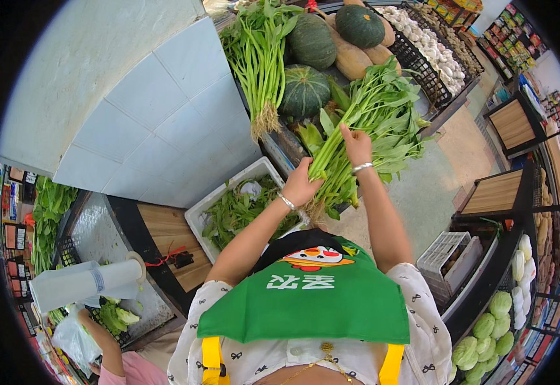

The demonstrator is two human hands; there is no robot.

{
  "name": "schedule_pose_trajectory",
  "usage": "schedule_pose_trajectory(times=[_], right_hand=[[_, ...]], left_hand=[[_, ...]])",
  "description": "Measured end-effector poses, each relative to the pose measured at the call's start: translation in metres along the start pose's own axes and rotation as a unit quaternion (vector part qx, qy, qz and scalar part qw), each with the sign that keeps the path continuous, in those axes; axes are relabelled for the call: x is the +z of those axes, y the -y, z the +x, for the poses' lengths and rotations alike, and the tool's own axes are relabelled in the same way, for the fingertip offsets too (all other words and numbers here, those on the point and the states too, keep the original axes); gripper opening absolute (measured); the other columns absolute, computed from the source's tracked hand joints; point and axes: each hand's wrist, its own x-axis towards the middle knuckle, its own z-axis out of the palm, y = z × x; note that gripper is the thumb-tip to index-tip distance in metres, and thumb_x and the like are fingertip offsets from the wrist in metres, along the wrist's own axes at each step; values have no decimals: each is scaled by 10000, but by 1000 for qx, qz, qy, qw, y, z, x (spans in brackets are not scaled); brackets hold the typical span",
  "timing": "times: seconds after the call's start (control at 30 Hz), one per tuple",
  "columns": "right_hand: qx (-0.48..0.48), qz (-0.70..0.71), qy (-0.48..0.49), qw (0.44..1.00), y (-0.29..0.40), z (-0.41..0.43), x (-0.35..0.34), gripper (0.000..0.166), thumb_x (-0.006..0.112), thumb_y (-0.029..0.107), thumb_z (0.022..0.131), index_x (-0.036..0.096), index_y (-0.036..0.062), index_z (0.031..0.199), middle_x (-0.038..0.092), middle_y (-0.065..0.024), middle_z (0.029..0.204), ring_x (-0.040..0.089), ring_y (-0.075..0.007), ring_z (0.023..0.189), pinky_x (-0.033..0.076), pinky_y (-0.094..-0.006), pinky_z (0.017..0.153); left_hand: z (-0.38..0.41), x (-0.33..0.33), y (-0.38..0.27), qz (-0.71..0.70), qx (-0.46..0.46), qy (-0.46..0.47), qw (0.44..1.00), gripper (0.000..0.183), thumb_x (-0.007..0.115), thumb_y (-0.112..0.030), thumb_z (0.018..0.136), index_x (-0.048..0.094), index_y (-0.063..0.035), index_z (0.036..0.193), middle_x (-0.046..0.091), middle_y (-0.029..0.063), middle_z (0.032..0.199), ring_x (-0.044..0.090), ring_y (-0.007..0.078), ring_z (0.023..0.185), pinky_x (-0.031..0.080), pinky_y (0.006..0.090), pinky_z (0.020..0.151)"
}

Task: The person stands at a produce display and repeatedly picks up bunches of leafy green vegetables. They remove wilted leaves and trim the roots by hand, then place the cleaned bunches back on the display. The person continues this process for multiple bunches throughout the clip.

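Observation:
My left hand [301, 185] is closed around the lower stems of some leafy green vegetables [325, 154], a silver bangle on its wrist. Higher along the same stems, my right hand [357, 146] has its thumb and fingers on them; whether it grips a stem is hard to see. More leafy greens [395, 130] with pale roots lie beneath and beside both hands, on the edge of the produce display. A separate bunch of rooted greens [263, 62] lies at the upper left, beside dark green pumpkins [305, 90].
Below the display stands a white foam box [196, 211] holding loose leaves. A tiled wall [164, 120] rises on the left. Garlic [424, 43] fills a black crate at the upper right. Another person's arm [102, 337] with a plastic bag is at the lower left. Cabbages [489, 325] lie at the lower right.

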Motion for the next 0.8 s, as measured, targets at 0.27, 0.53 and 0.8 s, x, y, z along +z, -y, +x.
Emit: schedule_pose_trajectory(times=[0.27, 0.53, 0.8], right_hand=[[302, 362, 82, 878, 13, 22, -15, 124, 604, 113, 832, 574, -6, 816, 364, 6, 465, 262, -116, 326, 204, -276, 334], [172, 217, 73, 958, 11, -1, -8, 236, 597, 161, 842, 461, 23, 706, 416, -31, 472, 330, -120, 331, 263, -287, 331], [165, 140, 55, 975, 32, -3, -6, 198, 554, 146, 865, 473, -5, 765, 481, -60, 501, 359, -119, 335, 294, -289, 325]], left_hand=[[-5, 1, -3, -16, 0, -6, 1000, 508, 631, -144, 741, 406, 12, 1169, 592, 208, 968, 597, 311, 889, 458, 368, 757], [-5, 4, 0, 0, 18, -26, 1000, 499, 631, -154, 737, 416, 14, 1154, 591, 214, 963, 594, 323, 884, 457, 378, 751], [-6, 5, -3, 8, 12, -39, 999, 499, 632, -152, 732, 421, 7, 1156, 591, 213, 962, 594, 326, 892, 455, 382, 762]])
